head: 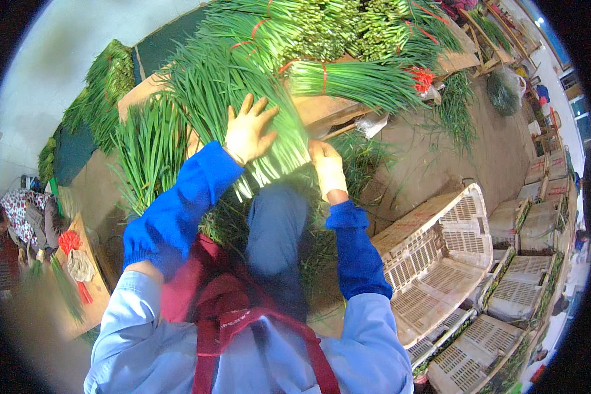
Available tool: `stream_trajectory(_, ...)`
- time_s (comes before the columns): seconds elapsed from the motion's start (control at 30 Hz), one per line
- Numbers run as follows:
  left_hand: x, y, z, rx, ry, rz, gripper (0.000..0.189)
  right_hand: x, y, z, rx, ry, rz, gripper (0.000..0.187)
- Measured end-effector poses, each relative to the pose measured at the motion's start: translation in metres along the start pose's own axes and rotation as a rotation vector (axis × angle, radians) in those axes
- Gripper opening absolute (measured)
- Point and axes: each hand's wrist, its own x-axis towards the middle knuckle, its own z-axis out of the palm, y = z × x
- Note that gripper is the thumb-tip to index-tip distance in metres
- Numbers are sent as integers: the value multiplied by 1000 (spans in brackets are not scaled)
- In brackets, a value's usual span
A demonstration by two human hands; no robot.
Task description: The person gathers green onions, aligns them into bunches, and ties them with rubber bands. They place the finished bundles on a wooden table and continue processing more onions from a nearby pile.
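A loose spread of garlic chives (pixel 212 93) lies across the wooden table before me, leaves pointing away and pale stem ends towards my lap. My left hand (pixel 251 129), in a pale glove, rests on top of the stems with its fingers spread. At the right edge of the stem ends is my right hand (pixel 327 165), also gloved; the stems partly hide its fingertips, so its grip is unclear. Just beyond, a bundle of chives (pixel 359 81) bound with a red tie lies sideways. More loose chives (pixel 150 147) lean at the left, near my left sleeve.
Tied chive bundles (pixel 320 29) are heaped at the table's back. A bunch of red ties (pixel 420 79) hangs by its right edge. On the right, a plastic crate (pixel 438 266) lies tipped beside several filled crates (pixel 522 285). Another person (pixel 29 216) works at far left.
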Motion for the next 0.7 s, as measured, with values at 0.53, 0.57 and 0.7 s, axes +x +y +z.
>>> stream_trajectory(0.53, 6, 12, -9, 3, -74, -76, 66, -10, -62, 10, -587, 47, -221, 35)
stream_trajectory(0.57, 6, 12, -8, -2, -74, -70, 66, -6, -57, 10, -611, 50, -246, 34)
stream_trajectory(0.7, 6, 10, -8, 10, -86, -72, 67, 14, -44, 9, -394, -71, -30, 32)
